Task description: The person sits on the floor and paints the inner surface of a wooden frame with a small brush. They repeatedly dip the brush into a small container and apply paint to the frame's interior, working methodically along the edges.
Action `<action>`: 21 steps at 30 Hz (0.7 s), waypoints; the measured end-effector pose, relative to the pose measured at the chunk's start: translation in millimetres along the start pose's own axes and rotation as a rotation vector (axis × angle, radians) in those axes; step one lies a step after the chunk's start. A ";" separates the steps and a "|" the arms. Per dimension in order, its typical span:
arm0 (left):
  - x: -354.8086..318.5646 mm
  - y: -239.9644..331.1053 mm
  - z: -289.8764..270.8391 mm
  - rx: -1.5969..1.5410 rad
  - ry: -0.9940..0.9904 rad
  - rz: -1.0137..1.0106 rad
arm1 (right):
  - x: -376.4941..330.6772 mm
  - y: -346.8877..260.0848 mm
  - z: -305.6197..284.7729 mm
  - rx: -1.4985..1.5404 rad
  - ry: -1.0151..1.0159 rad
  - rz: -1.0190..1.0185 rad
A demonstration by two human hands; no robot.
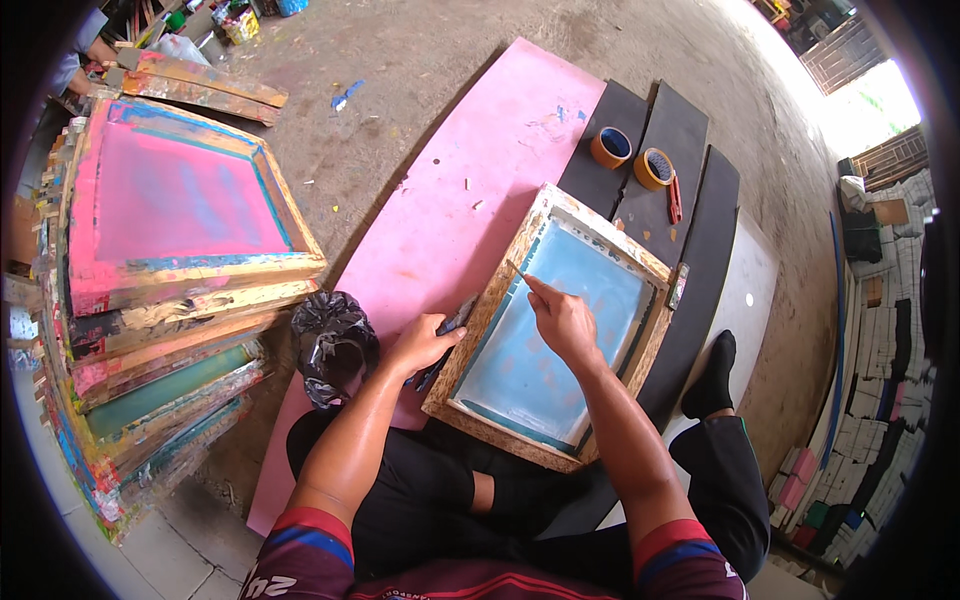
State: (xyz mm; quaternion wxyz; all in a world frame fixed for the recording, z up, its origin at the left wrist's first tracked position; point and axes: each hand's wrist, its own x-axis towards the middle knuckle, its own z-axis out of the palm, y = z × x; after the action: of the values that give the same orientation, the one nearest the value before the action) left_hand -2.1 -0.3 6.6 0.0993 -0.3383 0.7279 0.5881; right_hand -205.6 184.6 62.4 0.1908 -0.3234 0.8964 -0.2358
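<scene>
Wood frame (pixel 487 318) with blue mesh (pixel 505 355) lies slanted; right hand (pixel 565 322) pinches a thin dark stick (pixel 516 268) at its long left side; left hand (pixel 420 348), grip unclear.

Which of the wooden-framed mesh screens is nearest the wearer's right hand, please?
The wooden-framed screen with pale blue mesh: the right hand is directly over it, while the pink-meshed wooden screen and frames beneath it are stacked farther left.

Bright daylight enters through an opening (pixel 885 105) (upper right) onto a stained, grey concrete floor (pixel 390 60)
</scene>
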 end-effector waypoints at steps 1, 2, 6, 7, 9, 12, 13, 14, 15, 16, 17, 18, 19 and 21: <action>-1.2 3.6 -0.8 0.018 -0.003 -0.003 | 0.5 0.4 0.1 -0.016 -0.003 -0.004; 0.2 1.5 0.1 0.017 -0.002 0.001 | 0.8 0.4 -0.3 -0.028 -0.006 -0.008; 0.0 -1.9 -0.1 0.040 0.011 0.014 | 3.2 -4.5 -3.3 -0.102 -0.023 -0.039; -0.6 -0.4 0.1 0.054 0.014 0.019 | 3.8 -6.2 -5.2 -0.126 -0.026 -0.048; -1.5 -2.0 4.4 0.001 0.043 0.027 | 4.2 -14.7 -10.1 -0.241 -0.050 -0.053; 3.9 -5.4 7.5 0.020 0.062 0.034 | 6.0 -29.7 -13.4 -0.349 -0.114 -0.023; 5.7 -7.8 8.4 0.045 0.064 0.035 | 6.2 -31.0 -14.3 -0.373 -0.139 -0.006; 5.5 -12.5 10.5 0.032 0.071 0.042 | 7.9 -24.8 -11.7 -0.262 -0.154 0.006; 7.0 -16.8 9.9 0.021 0.081 0.059 | 12.2 -22.0 -11.1 -0.151 -0.157 0.016; 8.8 -21.0 9.9 0.011 0.091 0.076 | 13.8 -19.7 -11.0 -0.039 -0.161 0.025; 11.8 -25.8 11.1 0.008 0.088 0.083 | 12.4 -17.6 -10.9 -0.103 -0.174 0.027; 11.6 -28.2 12.2 0.003 0.086 0.083 | 8.8 -24.0 -13.6 -0.165 -0.193 0.028; 10.6 -31.2 12.7 -0.003 0.084 0.083 | 6.2 -28.0 -14.4 -0.228 -0.214 0.029; 10.9 -20.7 11.9 0.038 0.073 0.073 | 10.0 -1.1 -0.1 0.126 -0.176 0.069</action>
State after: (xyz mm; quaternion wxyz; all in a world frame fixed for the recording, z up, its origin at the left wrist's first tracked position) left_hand -0.8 5.0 -19.0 0.0576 -0.3309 0.7538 0.5648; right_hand -212.3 177.2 61.1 0.2966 -0.2989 0.8702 -0.2556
